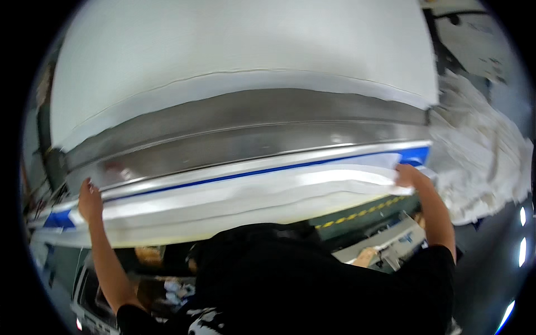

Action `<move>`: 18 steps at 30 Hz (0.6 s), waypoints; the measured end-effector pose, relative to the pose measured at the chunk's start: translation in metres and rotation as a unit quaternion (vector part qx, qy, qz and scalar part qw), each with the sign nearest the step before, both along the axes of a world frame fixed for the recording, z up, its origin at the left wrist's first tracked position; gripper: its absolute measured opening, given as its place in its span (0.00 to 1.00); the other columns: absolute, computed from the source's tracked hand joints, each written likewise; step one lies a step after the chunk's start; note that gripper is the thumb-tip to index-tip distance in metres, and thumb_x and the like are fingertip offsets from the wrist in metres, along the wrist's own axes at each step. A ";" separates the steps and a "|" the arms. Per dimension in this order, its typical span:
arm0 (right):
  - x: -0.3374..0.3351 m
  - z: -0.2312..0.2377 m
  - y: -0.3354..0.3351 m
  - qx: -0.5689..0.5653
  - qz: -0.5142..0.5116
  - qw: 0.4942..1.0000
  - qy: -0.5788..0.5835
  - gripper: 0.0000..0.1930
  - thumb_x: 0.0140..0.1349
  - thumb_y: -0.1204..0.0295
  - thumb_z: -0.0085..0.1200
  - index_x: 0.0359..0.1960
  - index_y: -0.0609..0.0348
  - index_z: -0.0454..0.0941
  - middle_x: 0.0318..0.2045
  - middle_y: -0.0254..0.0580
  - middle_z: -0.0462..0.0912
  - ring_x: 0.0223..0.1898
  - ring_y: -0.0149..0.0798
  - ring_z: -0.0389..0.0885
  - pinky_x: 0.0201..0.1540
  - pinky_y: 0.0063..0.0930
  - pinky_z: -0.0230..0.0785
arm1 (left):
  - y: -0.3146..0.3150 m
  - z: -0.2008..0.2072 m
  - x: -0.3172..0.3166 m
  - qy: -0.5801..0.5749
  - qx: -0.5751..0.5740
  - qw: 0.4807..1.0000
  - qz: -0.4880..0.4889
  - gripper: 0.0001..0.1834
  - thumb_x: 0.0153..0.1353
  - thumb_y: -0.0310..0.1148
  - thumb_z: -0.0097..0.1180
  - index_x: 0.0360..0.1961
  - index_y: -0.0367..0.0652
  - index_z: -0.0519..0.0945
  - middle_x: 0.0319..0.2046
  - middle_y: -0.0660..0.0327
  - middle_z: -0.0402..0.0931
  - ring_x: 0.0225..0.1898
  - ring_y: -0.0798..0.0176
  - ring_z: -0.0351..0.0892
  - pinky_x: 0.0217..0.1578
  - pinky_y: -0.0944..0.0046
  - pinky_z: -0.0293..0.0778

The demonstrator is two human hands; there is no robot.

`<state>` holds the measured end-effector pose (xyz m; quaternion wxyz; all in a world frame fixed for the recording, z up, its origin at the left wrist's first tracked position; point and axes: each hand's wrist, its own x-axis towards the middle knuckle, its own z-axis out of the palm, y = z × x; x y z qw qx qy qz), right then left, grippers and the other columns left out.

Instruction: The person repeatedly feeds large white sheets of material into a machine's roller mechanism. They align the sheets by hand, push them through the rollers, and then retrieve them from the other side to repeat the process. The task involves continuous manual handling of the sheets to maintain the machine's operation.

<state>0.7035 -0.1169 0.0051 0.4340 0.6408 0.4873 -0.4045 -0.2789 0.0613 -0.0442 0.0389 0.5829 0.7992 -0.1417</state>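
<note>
A long white cloth (268, 196) stretches from side to side between my hands, along the near edge of a metal machine bed. At its left end my left hand (90, 202) is closed on the cloth's edge, one fingertip pointing up over the metal. My right hand (413, 177) grips the cloth's right end, fingers curled into it. Just beyond the cloth runs a blue strip (251, 175), wider at both ends. Past that lies a grey metal plate (251, 137), and a wide white fabric sheet (251, 44) spreads over the far side.
A heap of crumpled white fabric (474, 151) lies at the right. Below the bed, a yellow-and-black striped line (363, 214) crosses a green surface. Assorted items sit under the near edge on both sides, including a grey panel (391, 243) at right.
</note>
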 end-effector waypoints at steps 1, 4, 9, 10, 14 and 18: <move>-0.017 -0.009 0.012 -0.007 0.050 0.998 0.029 0.29 0.42 0.63 0.63 0.49 0.61 0.75 0.43 0.57 0.81 0.47 0.57 0.79 0.49 0.45 0.71 | 0.002 0.002 0.016 0.029 0.009 0.999 -0.026 0.19 0.64 0.38 0.47 0.56 0.53 0.75 0.49 0.57 0.79 0.46 0.52 0.80 0.44 0.54 0.74; -0.052 -0.019 0.040 -0.044 0.081 0.993 0.070 0.28 0.41 0.60 0.63 0.47 0.57 0.79 0.45 0.53 0.81 0.47 0.55 0.79 0.50 0.41 0.71 | -0.002 0.007 0.061 0.016 -0.010 1.000 0.003 0.18 0.64 0.38 0.46 0.55 0.51 0.75 0.47 0.56 0.80 0.45 0.51 0.80 0.44 0.54 0.75; -0.116 -0.013 0.072 0.022 0.044 0.992 0.115 0.28 0.41 0.52 0.62 0.42 0.58 0.81 0.40 0.54 0.82 0.43 0.55 0.79 0.46 0.39 0.71 | 0.004 0.007 0.052 -0.013 -0.013 0.999 0.034 0.18 0.65 0.38 0.47 0.54 0.49 0.76 0.45 0.56 0.80 0.45 0.52 0.80 0.44 0.55 0.75; -0.129 -0.013 0.075 0.031 0.043 0.991 0.124 0.29 0.41 0.51 0.62 0.42 0.59 0.81 0.40 0.55 0.82 0.43 0.56 0.79 0.46 0.40 0.71 | 0.003 0.008 0.046 -0.020 -0.003 0.999 0.045 0.18 0.65 0.37 0.47 0.54 0.48 0.76 0.45 0.56 0.81 0.45 0.52 0.81 0.44 0.55 0.75; -0.180 -0.005 0.084 0.027 0.041 0.979 0.198 0.28 0.45 0.51 0.62 0.42 0.60 0.80 0.38 0.56 0.82 0.42 0.57 0.79 0.44 0.41 0.70 | -0.004 0.010 0.055 -0.077 0.034 0.996 0.022 0.15 0.65 0.36 0.49 0.51 0.46 0.78 0.45 0.56 0.81 0.44 0.54 0.81 0.43 0.57 0.75; -0.236 0.001 0.085 -0.042 0.033 0.957 0.287 0.27 0.49 0.53 0.59 0.41 0.65 0.76 0.40 0.60 0.79 0.42 0.60 0.78 0.44 0.45 0.68 | -0.018 0.020 0.131 -0.237 0.102 0.951 -0.169 0.12 0.61 0.28 0.56 0.46 0.44 0.80 0.39 0.58 0.81 0.39 0.58 0.82 0.41 0.62 0.75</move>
